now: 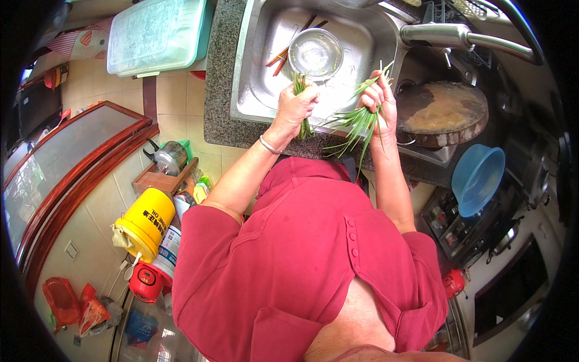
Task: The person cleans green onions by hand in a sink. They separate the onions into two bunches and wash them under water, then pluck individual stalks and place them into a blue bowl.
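Observation:
My left hand (pixel 298 102) grips a tight bundle of thin green stalks (pixel 302 124) over the sink's near edge, a metal bangle on its wrist. To its right, my right hand (pixel 379 102) is closed around a looser bunch of long green leaves (pixel 357 124), like chives, whose tips hang down over the counter edge. Between and beyond the hands, a round clear bowl (pixel 316 54) sits in the stainless steel sink (pixel 267 99). Several reddish-brown sticks (pixel 280 56), like chopsticks, lie beside and behind the bowl. Small green bits cling to the bowl.
A round wooden chopping block (pixel 443 113) stands right of the sink, below the faucet (pixel 436 36). Beyond it is a blue plastic basin (pixel 478 181). Granite counter (pixel 221 77) borders the sink; a lidded plastic box (pixel 156 36) is at upper left, a yellow bucket (pixel 147 221) at lower left.

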### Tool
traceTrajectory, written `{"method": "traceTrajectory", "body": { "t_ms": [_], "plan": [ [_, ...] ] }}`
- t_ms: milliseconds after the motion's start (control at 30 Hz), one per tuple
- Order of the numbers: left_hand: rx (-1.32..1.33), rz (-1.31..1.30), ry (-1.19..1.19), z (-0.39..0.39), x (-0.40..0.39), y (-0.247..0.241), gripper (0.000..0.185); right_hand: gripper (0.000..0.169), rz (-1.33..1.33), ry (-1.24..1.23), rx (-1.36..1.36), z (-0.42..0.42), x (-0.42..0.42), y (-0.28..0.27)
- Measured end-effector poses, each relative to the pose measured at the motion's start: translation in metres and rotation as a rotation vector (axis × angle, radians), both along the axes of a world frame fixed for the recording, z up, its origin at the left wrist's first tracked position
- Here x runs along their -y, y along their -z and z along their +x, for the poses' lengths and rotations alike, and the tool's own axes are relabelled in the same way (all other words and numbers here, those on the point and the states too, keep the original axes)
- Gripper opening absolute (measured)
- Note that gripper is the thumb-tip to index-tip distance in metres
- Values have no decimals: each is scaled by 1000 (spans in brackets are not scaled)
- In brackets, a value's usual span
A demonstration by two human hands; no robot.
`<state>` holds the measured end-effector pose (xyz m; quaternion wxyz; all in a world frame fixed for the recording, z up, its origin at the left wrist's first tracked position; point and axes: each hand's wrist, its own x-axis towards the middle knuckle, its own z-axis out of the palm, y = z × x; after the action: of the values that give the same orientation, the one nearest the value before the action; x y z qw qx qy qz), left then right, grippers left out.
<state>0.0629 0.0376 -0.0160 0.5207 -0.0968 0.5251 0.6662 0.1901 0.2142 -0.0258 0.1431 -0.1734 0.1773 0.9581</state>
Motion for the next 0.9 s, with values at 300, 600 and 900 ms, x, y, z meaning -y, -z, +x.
{"method": "traceTrajectory", "body": {
  "t_ms": [300, 600, 900],
  "plan": [
    [14, 92, 319, 0, 4, -19, 6, 23, -8, 10, 16, 0, -3, 0],
    [96, 149, 314, 2, -3, -17, 9, 26, -16, -14, -4, -4, -1, 4],
    [100, 142, 359, 2, -2, -16, 8, 26, -10, -26, -20, -9, 1, 3]
  ]
}}
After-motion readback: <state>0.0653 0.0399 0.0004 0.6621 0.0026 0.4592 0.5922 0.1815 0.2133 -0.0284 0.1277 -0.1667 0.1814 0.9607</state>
